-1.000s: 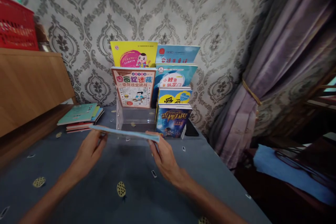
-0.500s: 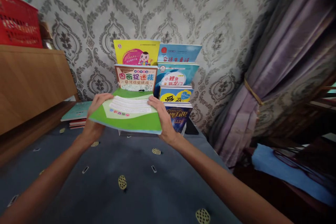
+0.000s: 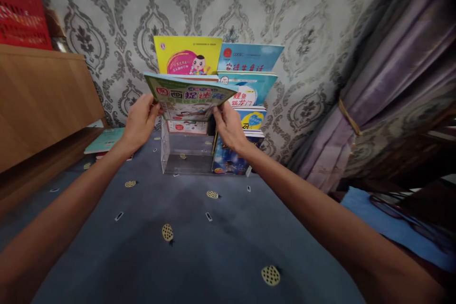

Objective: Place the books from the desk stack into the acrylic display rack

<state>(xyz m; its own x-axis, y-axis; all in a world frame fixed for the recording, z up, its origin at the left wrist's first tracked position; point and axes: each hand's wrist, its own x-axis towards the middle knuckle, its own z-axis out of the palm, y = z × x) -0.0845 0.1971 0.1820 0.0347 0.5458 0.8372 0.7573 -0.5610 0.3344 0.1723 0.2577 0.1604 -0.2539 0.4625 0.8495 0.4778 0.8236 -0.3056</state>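
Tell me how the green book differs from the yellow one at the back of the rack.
The green book is gripped between the left hand and the right hand; the yellow book stands in the clear rack, touched by neither. The green book is clearly tilted; the yellow book stands closer to upright. Both covers carry lettering and pictures.

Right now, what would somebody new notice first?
Probably the green picture book, held tilted between the left hand and right hand in the middle. Behind it stands a bright yellow book, and at the upper left a red basket sits on the wooden cabinet.
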